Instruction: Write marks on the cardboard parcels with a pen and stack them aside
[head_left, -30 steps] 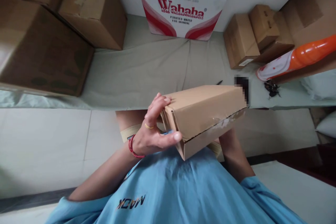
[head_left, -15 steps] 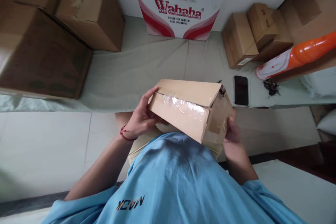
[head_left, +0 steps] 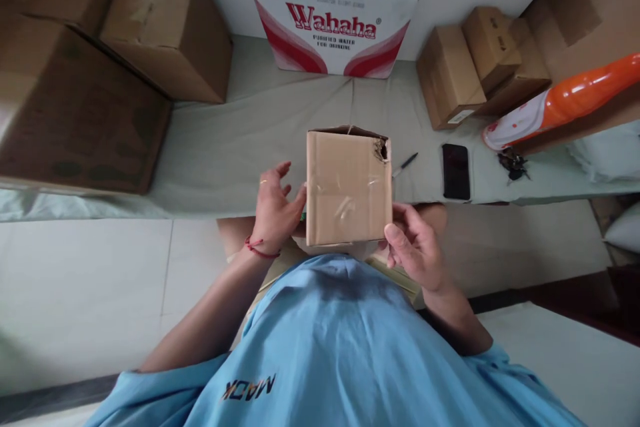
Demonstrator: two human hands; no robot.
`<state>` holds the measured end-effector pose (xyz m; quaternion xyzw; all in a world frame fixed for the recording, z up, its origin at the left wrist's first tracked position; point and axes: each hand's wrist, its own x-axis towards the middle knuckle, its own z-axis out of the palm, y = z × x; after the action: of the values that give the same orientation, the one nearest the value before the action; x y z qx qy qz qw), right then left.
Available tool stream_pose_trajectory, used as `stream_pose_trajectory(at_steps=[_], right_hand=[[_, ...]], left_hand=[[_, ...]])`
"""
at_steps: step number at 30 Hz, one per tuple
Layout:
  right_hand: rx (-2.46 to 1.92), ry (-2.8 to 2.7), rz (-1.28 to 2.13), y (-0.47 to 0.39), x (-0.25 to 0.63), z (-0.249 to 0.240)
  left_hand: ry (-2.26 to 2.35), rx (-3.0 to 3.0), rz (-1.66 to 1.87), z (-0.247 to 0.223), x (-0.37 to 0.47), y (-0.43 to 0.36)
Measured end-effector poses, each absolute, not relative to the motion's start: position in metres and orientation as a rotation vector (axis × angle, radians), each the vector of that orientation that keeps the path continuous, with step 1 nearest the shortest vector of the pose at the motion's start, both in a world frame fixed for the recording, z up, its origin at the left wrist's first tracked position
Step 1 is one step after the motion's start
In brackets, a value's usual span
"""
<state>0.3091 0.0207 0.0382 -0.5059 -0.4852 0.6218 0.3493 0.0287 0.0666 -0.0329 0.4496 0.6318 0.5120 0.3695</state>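
I judge this step as steadying the box (head_left: 345,190), right hand (head_left: 419,250) pinching its four-o'clock corner, left hand (head_left: 275,208) spread at nine; moving it calls for firmer left support.

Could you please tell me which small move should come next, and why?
Perhaps close the left hand more firmly around the box, since it looks loosely spread beside the left edge, while the right hand pinches near the lower right corner.
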Motion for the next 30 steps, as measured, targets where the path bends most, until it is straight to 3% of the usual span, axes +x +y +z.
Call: stream_pose_trajectory(at_steps=[4, 8, 15, 19, 25, 30], right_hand=[[-1.25, -1.349, 1.522, 0.036, 0.318, 0.027], [-1.623, -1.572, 0.927, 0.095, 0.345, -0.006], [-2.152, -2.418, 0.299, 0.185, 0.375, -0.04], [-2.186, -2.637, 0.273, 0.203, 0.373, -0.038], [-2.156, -2.616, 0.367, 0.209, 0.379, -0.039], [-1.862, -1.743, 0.862, 0.202, 0.378, -0.026]], left_hand=[[1.639, 1.26, 1.59, 0.001, 0.037, 0.06], [1.573, 1.766, 1.695, 0.044, 0.045, 0.051], [1.377, 2.493, 1.13, 0.086, 0.063, 0.043], [1.333, 2.506, 0.931, 0.078, 0.07, 0.051], [1.379, 2.461, 0.956, 0.069, 0.07, 0.056], [1.411, 2.517, 0.921, 0.072, 0.073, 0.056]])
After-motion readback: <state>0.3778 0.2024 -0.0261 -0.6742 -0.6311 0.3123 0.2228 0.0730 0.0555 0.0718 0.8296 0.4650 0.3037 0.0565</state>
